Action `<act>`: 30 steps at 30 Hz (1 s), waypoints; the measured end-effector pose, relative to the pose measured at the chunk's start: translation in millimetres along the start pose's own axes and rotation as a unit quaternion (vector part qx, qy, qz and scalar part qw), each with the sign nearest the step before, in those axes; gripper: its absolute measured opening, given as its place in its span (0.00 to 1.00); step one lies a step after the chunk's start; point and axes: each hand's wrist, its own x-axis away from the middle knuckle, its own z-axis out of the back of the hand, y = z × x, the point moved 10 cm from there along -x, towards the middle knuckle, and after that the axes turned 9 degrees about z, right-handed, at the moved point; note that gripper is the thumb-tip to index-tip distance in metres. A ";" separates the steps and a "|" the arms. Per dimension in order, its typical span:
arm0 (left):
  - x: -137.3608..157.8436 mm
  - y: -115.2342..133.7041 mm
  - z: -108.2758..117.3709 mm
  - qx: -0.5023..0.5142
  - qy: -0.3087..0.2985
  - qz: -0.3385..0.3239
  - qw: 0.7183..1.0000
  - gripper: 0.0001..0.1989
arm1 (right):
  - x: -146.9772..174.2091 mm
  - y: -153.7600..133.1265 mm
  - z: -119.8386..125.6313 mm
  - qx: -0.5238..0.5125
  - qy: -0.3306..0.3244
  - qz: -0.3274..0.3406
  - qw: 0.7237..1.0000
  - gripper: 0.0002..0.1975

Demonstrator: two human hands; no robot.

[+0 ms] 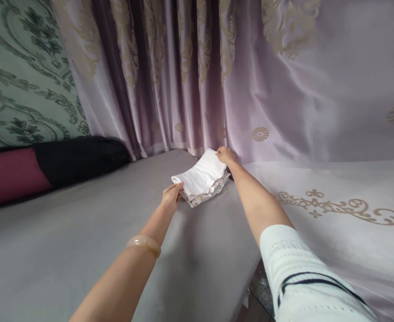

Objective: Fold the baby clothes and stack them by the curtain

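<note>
A folded white cloth point(200, 172) lies on top of a small stack of folded patterned cloths point(203, 199) at the far corner of the grey bed surface. My left hand point(172, 194) pinches the near left edge of the white cloth. At its far right corner, my right hand point(225, 155) grips the cloth between closed fingers. The white cloth sags a little between the two hands. Whether the hands also hold layers beneath it, I cannot tell.
Behind the stack hang purple curtains point(190, 89) with gold patterns. A black and maroon long cushion point(79, 158) runs along the left wall. Past the bed's right edge, pale fabric with a gold scroll border point(334, 206) hangs down, and a dark gap point(259, 290) shows below.
</note>
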 end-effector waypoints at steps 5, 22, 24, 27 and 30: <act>-3.7 -10.6 3.7 -0.035 -0.027 0.013 0.999 0.20 | -1.2 7.6 -16.5 0.022 -0.009 -0.013 1.000 0.13; 31.3 -20.2 -4.7 -0.199 -0.116 -0.103 0.968 0.26 | 25.0 -23.5 -77.5 0.050 -0.040 0.046 0.997 0.20; 30.4 -21.9 -5.5 -0.207 -0.115 -0.116 0.965 0.26 | 28.0 -22.7 -87.1 0.045 -0.048 0.046 0.997 0.22; 30.4 -23.0 -6.0 -0.220 -0.114 -0.136 0.959 0.27 | 31.1 -19.2 -95.9 0.041 -0.048 0.042 0.997 0.24; 32.8 -21.7 -5.0 -0.228 -0.114 -0.153 0.955 0.27 | 31.8 -16.6 -98.0 0.038 -0.047 0.042 0.997 0.25</act>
